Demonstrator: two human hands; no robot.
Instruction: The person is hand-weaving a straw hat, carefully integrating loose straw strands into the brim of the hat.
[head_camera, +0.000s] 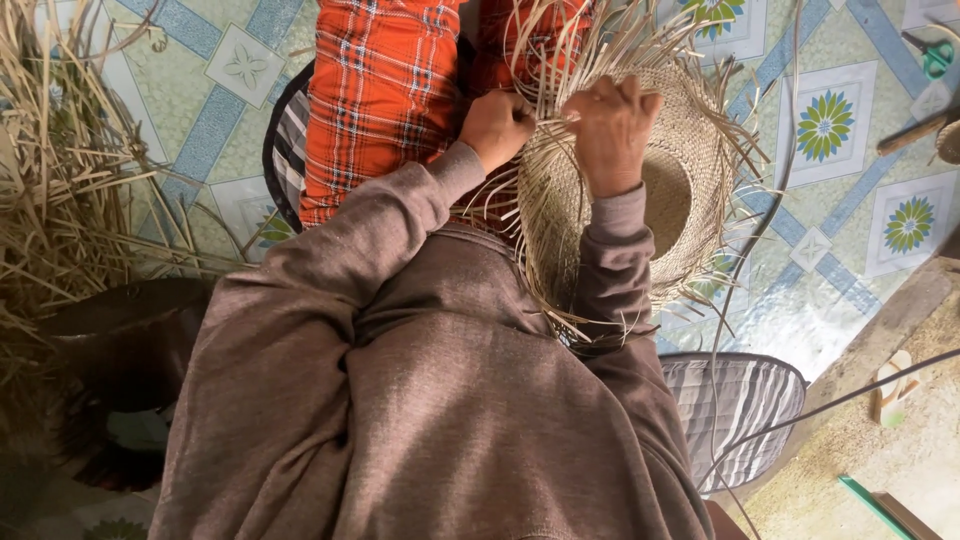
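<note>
My fingers (600, 105) on both hands pinch straw strips at the hat (690, 190) rim. The hat lies under my right hand (612, 130); my left hand (497, 125) sits just beside.

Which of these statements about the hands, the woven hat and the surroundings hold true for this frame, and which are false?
1. Both hands grip straw strands at the half-woven hat. True: the left hand and the right hand are closed on strands at its brim.
2. The hat's edge is neatly finished. False: loose strands stick out all round it.
3. The person's sleeves are bright blue. False: they are brownish grey.
4. A heap of dry straw lies at the left of the picture. True.
5. The floor is bare concrete throughout. False: most of it shows a flower-patterned covering.
</note>
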